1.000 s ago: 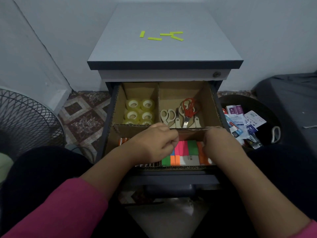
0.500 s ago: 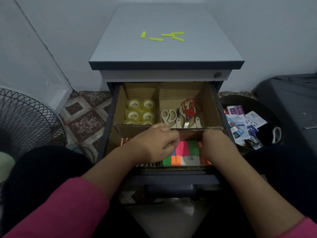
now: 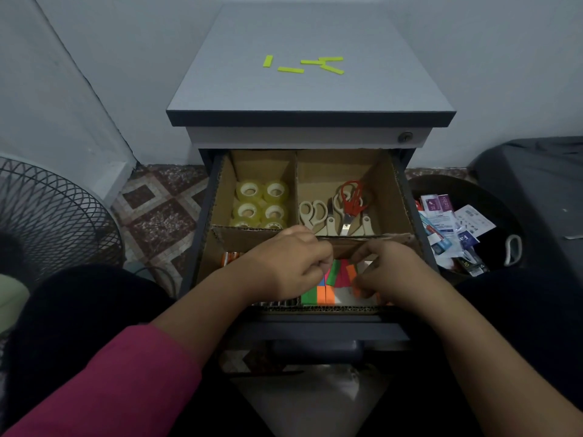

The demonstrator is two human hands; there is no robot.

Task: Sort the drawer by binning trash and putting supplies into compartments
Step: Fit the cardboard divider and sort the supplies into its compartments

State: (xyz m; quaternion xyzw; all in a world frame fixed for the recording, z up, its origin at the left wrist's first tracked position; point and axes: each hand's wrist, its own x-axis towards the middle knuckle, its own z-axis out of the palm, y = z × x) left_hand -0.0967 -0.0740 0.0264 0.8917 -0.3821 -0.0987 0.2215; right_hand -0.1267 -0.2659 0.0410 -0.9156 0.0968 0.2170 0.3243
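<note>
Drawer: we see the open drawer (image 3: 205,222) of a small grey cabinet (image 3: 309,89), lined with a cardboard divider (image 3: 296,184) that splits it into compartments.
Back-left compartment: clear tape rolls (image 3: 262,203) sit packed together here.
Back-right compartment: several scissors (image 3: 337,209) lie here, cream-handled ones with a red-handled pair on top.
Front compartment: we find bright sticky notes (image 3: 318,293) in green, orange and pink, lying between our two hands; a few look loose and tilted near the middle.
Front-left corner: something orange (image 3: 230,258) shows beside the left wrist; we cannot tell what it is.
Left hand: our left hand (image 3: 290,266) is curled into a loose fist over the front compartment, fingertips pressed together at the edge of the sticky notes; we cannot tell whether it pinches one.
Right hand: our right hand (image 3: 388,272) has its fingers bent around an orange sticky note at the right side of the pile, gripping it.
Cabinet top: yellow-green strips (image 3: 303,64) lie scattered on the grey top.
Bin: a dark round bin (image 3: 511,216) stands just right of the drawer, holding printed wrappers and packets (image 3: 451,228).
Left side: a wire fan guard (image 3: 47,216) stands on the patterned tile floor (image 3: 157,212).
Sleeve: a pink sleeve (image 3: 110,383) covers our left forearm.
</note>
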